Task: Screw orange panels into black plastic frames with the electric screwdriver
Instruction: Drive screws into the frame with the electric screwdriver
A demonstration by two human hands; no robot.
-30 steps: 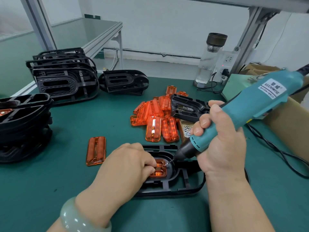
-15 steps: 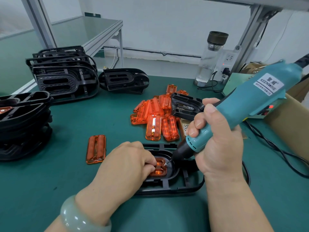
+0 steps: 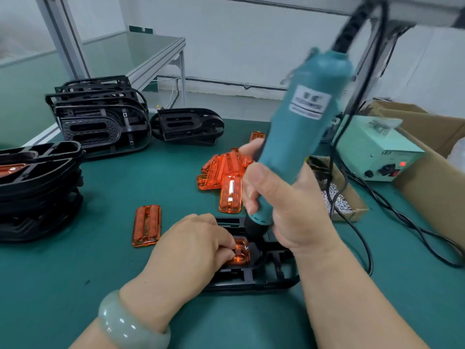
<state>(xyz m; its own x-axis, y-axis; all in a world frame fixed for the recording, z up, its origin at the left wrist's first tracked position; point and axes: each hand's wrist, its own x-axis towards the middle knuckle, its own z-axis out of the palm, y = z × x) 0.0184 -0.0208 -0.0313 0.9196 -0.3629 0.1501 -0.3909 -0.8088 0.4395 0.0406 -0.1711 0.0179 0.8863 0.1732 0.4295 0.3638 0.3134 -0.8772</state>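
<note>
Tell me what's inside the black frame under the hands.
An orange panel sits in the black frame, the electric screwdriver aimed at it. The left hand covers most of it.

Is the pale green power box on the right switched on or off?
Likely on: a red lamp glows on the power box front, beside its black switch. Switch position is too small to read.

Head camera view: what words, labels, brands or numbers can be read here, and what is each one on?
"LED": on the front of the pale green power box.
White label on the electric screwdriver: blurred by motion, unreadable.
Nothing else legible.
</note>
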